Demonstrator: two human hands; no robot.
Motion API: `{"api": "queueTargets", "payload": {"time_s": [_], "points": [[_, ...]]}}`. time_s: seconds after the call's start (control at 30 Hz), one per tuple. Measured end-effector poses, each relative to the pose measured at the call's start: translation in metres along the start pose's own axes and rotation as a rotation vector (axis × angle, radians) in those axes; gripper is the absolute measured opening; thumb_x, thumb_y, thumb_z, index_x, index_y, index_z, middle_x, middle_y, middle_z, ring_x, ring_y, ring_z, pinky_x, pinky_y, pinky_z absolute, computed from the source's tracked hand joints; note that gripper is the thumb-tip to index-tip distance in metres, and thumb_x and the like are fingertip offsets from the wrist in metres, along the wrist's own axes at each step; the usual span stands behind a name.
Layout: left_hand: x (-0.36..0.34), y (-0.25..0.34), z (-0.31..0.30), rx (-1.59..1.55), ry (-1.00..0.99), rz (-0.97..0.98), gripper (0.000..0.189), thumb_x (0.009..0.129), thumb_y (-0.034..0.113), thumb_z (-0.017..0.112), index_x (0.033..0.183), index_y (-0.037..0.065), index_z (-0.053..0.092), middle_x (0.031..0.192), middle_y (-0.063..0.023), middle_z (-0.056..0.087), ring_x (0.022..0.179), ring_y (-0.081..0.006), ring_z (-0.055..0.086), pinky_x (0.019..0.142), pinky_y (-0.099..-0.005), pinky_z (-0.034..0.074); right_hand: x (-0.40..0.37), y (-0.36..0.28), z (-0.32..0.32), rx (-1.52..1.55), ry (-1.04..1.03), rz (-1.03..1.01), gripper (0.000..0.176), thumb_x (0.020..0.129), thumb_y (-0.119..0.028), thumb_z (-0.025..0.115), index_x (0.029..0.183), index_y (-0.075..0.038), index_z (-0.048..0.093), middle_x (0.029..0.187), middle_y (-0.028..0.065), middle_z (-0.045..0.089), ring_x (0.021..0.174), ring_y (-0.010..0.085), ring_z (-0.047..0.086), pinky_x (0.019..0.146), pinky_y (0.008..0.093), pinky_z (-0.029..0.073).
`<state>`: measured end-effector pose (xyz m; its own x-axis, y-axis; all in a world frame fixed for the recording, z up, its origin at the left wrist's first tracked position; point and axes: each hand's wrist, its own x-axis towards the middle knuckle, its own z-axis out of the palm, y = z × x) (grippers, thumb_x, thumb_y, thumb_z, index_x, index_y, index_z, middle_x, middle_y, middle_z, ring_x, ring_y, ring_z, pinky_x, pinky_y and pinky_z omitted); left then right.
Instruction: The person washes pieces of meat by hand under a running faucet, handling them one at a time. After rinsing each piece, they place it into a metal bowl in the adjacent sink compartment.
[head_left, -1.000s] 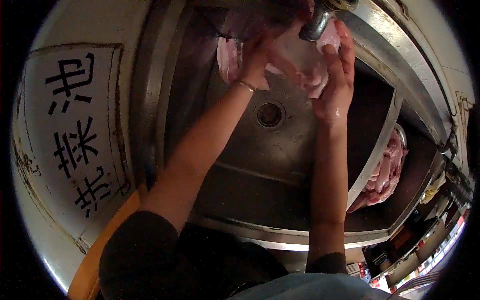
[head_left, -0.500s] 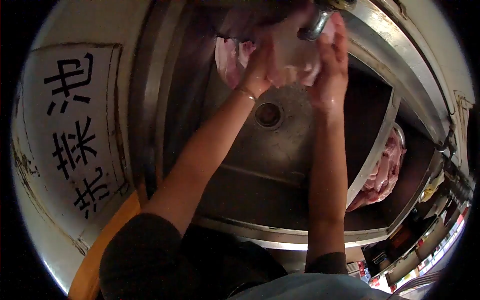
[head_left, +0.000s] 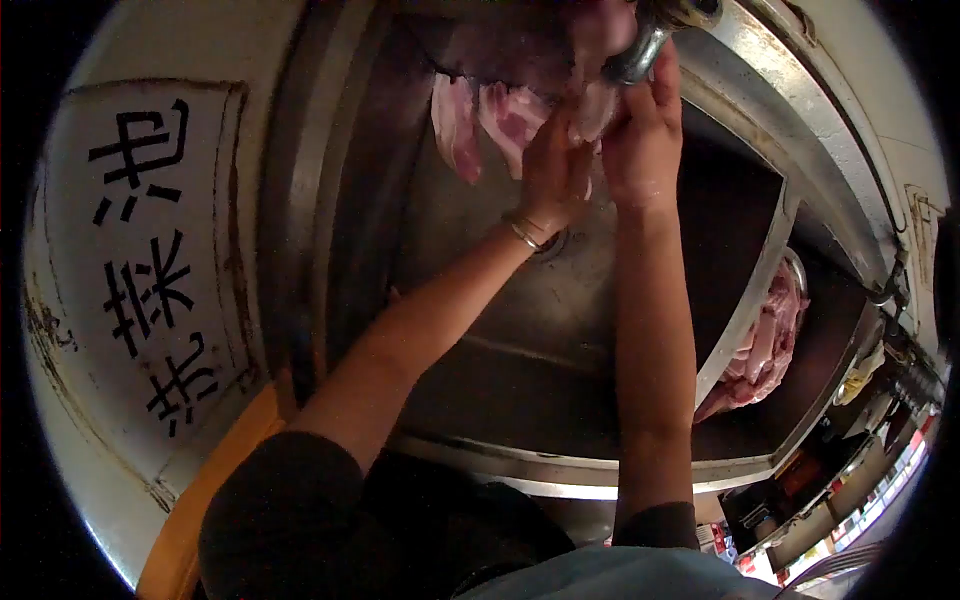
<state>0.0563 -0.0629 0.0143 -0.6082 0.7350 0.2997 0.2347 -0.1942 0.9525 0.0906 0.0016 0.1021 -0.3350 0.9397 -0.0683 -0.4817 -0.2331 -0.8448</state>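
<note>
Under the metal faucet [head_left: 640, 55] at the top of the view, a piece of raw meat [head_left: 597, 108] is between my two hands, partly hidden by them. My left hand [head_left: 556, 170], with a bracelet at the wrist, is closed on its left side. On its right side my right hand [head_left: 642, 150] grips it, fingers curled up beside the faucet. Left of my hands, a strip of pale pink raw meat [head_left: 457, 130] and a second piece [head_left: 513, 118] lie against the far side of the steel sink [head_left: 490, 310]. My left wrist partly covers the drain.
In the right-hand basin, beyond a steel divider [head_left: 745, 310], raw meat [head_left: 762, 345] is heaped in a container. On the left a white panel with black Chinese characters [head_left: 155, 290] faces me. Pipes and fittings [head_left: 900, 300] run along the right side.
My hands have come closer together, and the meat between them is bunched narrower instead of spread wide. My left hand has moved right, uncovering more of the second piece.
</note>
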Motion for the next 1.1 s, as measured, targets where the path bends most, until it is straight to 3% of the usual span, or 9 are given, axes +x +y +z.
{"api": "queueTargets", "payload": {"time_s": [0.07,0.27,0.6,0.67,0.8,0.87,1.0,1.07,1.1], "points": [[0.000,0.001,-0.016,0.293,-0.358,-0.242,0.034,0.079,0.012,0.050,0.111,0.002,0.042,0.101,-0.0174,0.052,0.090,-0.0351,0.051,0.073,-0.0371,0.042,0.002,-0.001,-0.005,0.089,0.005,0.065,0.046,0.083,-0.002,0.043,0.127,-0.008,0.032,0.113,0.0073,0.049,0.103,0.0169,0.049,0.084,0.0282,0.042],[0.017,0.027,-0.010,0.220,0.044,0.157,0.029,0.073,0.006,0.050,0.102,0.004,0.047,0.088,-0.0202,0.051,0.080,-0.0349,0.052,0.067,-0.0359,0.043,-0.009,-0.004,-0.001,0.131,-0.036,0.037,0.046,0.084,-0.003,0.042,0.128,-0.011,0.031,0.112,0.0074,0.049,0.099,0.0178,0.051,0.082,0.0303,0.043],[0.014,-0.042,-0.030,0.464,-0.300,0.196,0.025,0.074,0.009,0.050,0.097,-0.001,0.052,0.091,-0.0159,0.057,0.081,-0.0319,0.056,0.067,-0.0362,0.045,-0.011,-0.014,-0.004,0.116,-0.024,-0.066,0.045,0.087,-0.004,0.040,0.129,-0.015,0.030,0.121,0.0070,0.043,0.107,0.0182,0.045,0.089,0.0323,0.040],[0.007,-0.050,-0.034,0.064,-0.359,-0.305,0.025,0.078,0.018,0.052,0.094,-0.001,0.054,0.087,-0.0149,0.058,0.076,-0.0301,0.058,0.066,-0.0351,0.046,-0.015,-0.011,-0.011,0.068,-0.025,-0.019,0.046,0.087,-0.007,0.041,0.130,-0.015,0.029,0.124,0.0072,0.040,0.110,0.0194,0.043,0.091,0.0333,0.038],[-0.001,-0.067,-0.043,0.407,-0.658,-0.150,0.029,0.081,0.023,0.052,0.098,0.000,0.054,0.092,-0.0136,0.059,0.082,-0.0252,0.058,0.072,-0.0313,0.046,-0.020,-0.015,-0.008,0.174,-0.015,0.021,0.047,0.087,-0.012,0.042,0.131,-0.013,0.026,0.127,0.0071,0.037,0.112,0.0207,0.041,0.095,0.0342,0.034],[0.005,-0.062,-0.042,-0.749,-0.374,-1.168,0.030,0.083,0.026,0.053,0.102,0.002,0.055,0.097,-0.0092,0.058,0.087,-0.0200,0.057,0.075,-0.0294,0.045,-0.020,-0.024,-0.003,0.268,-0.035,0.031,0.049,0.087,-0.016,0.043,0.132,-0.012,0.024,0.129,0.0068,0.036,0.116,0.0220,0.038,0.097,0.0353,0.031],[0.031,-0.048,-0.005,-1.236,-0.405,-1.063,0.035,0.083,0.032,0.052,0.106,0.005,0.054,0.100,-0.0042,0.056,0.090,-0.0158,0.054,0.078,-0.0283,0.043,-0.024,-0.021,-0.013,0.267,-0.062,0.044,0.048,0.088,-0.016,0.040,0.133,-0.012,0.022,0.131,0.0066,0.034,0.118,0.0227,0.036,0.099,0.0361,0.029],[0.040,-0.046,0.003,-0.701,-0.471,-0.525,0.039,0.085,0.038,0.048,0.108,0.007,0.053,0.097,-0.0019,0.056,0.087,-0.0132,0.053,0.078,-0.0275,0.043,-0.027,-0.021,-0.024,0.263,-0.013,0.029,0.048,0.089,-0.017,0.038,0.133,-0.013,0.021,0.133,0.0073,0.031,0.120,0.0238,0.033,0.100,0.0383,0.028],[0.043,-0.041,0.001,-0.700,-0.468,-0.523,0.039,0.085,0.038,0.048,0.108,0.007,0.053,0.097,-0.0019,0.056,0.087,-0.0132,0.053,0.078,-0.0275,0.043,-0.028,-0.023,-0.029,0.264,-0.016,0.031,0.048,0.089,-0.017,0.038,0.133,-0.013,0.021,0.133,0.0073,0.031,0.120,0.0238,0.033,0.100,0.0383,0.028]]}}
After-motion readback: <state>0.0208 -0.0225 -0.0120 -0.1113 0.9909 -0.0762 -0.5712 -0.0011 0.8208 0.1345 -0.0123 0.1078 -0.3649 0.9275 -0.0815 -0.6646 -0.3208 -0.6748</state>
